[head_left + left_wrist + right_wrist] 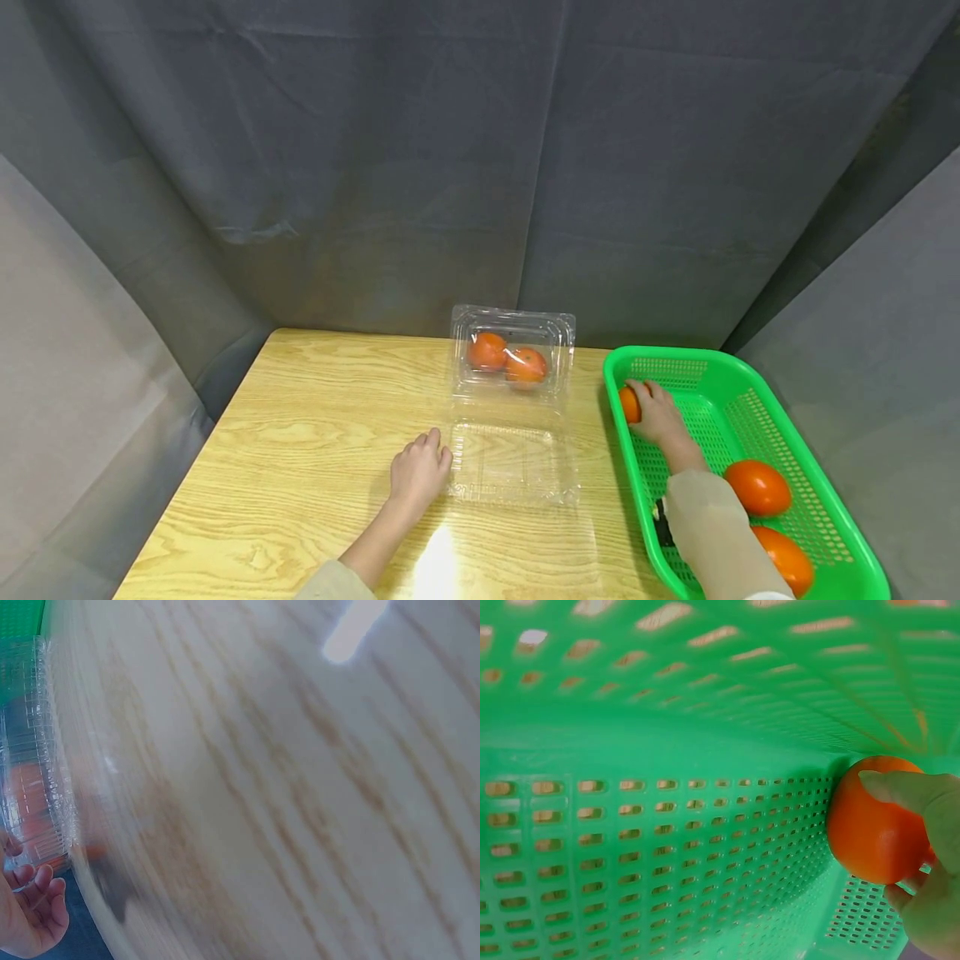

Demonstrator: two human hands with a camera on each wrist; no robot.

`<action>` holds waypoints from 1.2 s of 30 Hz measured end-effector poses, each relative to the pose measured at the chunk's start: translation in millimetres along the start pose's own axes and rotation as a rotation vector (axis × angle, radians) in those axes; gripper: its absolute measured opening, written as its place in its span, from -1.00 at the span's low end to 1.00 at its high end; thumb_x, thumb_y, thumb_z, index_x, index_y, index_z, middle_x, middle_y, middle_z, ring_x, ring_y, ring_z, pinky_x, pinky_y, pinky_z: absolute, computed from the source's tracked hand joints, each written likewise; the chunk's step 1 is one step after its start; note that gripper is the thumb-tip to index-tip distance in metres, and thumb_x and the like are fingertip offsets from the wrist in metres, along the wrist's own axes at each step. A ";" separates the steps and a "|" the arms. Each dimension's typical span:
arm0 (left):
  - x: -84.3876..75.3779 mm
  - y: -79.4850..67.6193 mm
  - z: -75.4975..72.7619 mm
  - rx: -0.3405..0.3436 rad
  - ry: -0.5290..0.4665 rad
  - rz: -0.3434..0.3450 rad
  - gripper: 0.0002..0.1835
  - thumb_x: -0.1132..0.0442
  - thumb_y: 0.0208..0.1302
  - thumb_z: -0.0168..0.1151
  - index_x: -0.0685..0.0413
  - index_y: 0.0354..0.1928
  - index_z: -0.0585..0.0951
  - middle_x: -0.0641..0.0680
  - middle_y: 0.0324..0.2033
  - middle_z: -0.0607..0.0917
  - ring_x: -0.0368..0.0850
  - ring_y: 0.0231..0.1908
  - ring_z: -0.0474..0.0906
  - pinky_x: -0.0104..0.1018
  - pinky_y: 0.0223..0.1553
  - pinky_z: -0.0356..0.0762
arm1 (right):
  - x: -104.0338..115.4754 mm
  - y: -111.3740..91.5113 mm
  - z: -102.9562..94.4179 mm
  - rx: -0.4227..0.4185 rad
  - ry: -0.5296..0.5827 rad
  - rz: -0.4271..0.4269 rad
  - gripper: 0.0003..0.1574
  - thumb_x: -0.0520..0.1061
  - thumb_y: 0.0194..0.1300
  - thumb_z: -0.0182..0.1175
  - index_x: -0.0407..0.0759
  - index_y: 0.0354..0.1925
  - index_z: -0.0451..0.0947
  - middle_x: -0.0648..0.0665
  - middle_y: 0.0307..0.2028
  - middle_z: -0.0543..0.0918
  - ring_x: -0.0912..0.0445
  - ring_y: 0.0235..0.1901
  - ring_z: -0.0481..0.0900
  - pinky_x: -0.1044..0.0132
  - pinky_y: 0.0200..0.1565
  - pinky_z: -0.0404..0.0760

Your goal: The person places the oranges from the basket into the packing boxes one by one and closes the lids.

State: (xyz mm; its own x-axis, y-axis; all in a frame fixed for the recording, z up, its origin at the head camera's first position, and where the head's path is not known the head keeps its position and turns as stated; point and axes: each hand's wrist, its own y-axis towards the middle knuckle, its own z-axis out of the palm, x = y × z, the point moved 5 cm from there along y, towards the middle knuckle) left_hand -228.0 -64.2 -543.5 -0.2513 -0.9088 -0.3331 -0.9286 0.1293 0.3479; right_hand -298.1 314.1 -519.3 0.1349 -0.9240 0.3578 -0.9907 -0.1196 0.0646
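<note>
Inside the green basket (pixel 813 475), my right hand (pixel 660 417) grips an orange-red tomato (pixel 877 825) by the basket's left wall, with the thumb over its top and fingers below. Two larger-looking tomatoes, one at mid-basket (pixel 757 488) and one nearer (pixel 783 560), lie beside the right forearm. My left hand (pixel 422 468) rests at the left edge of an unfolded clear plastic clamshell box (pixel 517 462), its fingers loosely bent and holding nothing visible. The far half of the box contains two tomatoes (pixel 488 352); its near half lies flat on the table.
The wooden table (pixel 300 467) extends left of the box. A dark object (pixel 663 525), partly hidden by the right sleeve, lies in the basket. Grey curtains (pixel 375 167) enclose the back and sides.
</note>
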 end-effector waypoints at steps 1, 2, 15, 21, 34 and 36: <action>0.0 -0.1 0.0 0.000 0.000 0.000 -0.77 0.19 0.17 0.12 0.23 -0.26 0.57 0.03 -0.62 0.56 -0.29 -0.76 0.23 -0.54 -0.77 0.14 | 0.0 -0.4 -0.2 0.000 0.000 0.001 -0.11 -0.26 -0.06 0.31 -0.27 0.24 0.17 -0.52 0.15 0.15 -0.45 0.09 0.14 -0.31 -0.14 0.32; -0.1 -0.2 0.0 -0.001 0.000 -0.001 -0.77 0.19 0.17 0.12 0.23 -0.25 0.57 0.04 -0.62 0.56 -0.28 -0.76 0.24 -0.54 -0.76 0.14 | 0.0 -0.5 -0.3 0.001 -0.002 0.002 -0.11 -0.26 -0.06 0.31 -0.27 0.24 0.17 -0.52 0.15 0.15 -0.45 0.09 0.14 -0.31 -0.15 0.32; 0.8 -1.0 1.1 0.004 0.006 -0.006 -0.75 0.18 0.18 0.12 0.24 -0.22 0.57 0.06 -0.59 0.59 -0.26 -0.74 0.30 -0.53 -0.75 0.17 | -2.0 -0.2 0.1 -0.027 -0.012 -0.012 -0.13 -0.25 -0.09 0.35 -0.28 0.20 0.22 -0.53 0.09 0.21 -0.44 0.01 0.21 -0.26 -0.19 0.37; 0.6 -1.2 0.8 0.001 0.011 -0.002 -0.77 0.18 0.18 0.11 0.23 -0.27 0.57 0.03 -0.63 0.55 -0.28 -0.75 0.26 -0.54 -0.76 0.14 | -3.8 -1.8 0.3 -0.037 0.020 0.001 -0.15 -0.25 -0.09 0.35 -0.28 0.19 0.24 -0.52 0.07 0.22 -0.41 -0.02 0.23 -0.23 -0.22 0.39; 0.8 -0.5 1.9 -0.003 0.003 -0.007 -0.78 0.19 0.17 0.12 0.23 -0.28 0.56 0.04 -0.62 0.56 -0.25 -0.75 0.30 -0.52 -0.76 0.17 | -12.2 -2.7 -1.7 -0.057 0.069 0.034 -0.14 -0.22 -0.14 0.38 -0.29 0.15 0.26 -0.58 0.03 0.19 -0.43 -0.04 0.23 -0.25 -0.26 0.42; 0.7 -0.2 1.5 -0.004 0.000 -0.013 -0.81 0.20 0.17 0.11 0.20 -0.33 0.55 0.00 -0.67 0.51 -0.26 -0.76 0.26 -0.52 -0.77 0.16 | -11.7 -3.5 -5.5 -0.064 0.077 0.043 -0.14 -0.22 -0.14 0.38 -0.31 0.14 0.25 -0.59 0.03 0.18 -0.46 -0.03 0.22 -0.27 -0.25 0.41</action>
State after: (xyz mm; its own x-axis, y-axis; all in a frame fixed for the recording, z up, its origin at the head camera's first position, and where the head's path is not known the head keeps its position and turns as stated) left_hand -228.4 -64.3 -545.1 -0.2395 -0.9103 -0.3376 -0.9307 0.1163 0.3468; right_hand -296.1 327.3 -518.7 0.0952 -0.8971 0.4315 -0.9928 -0.0541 0.1065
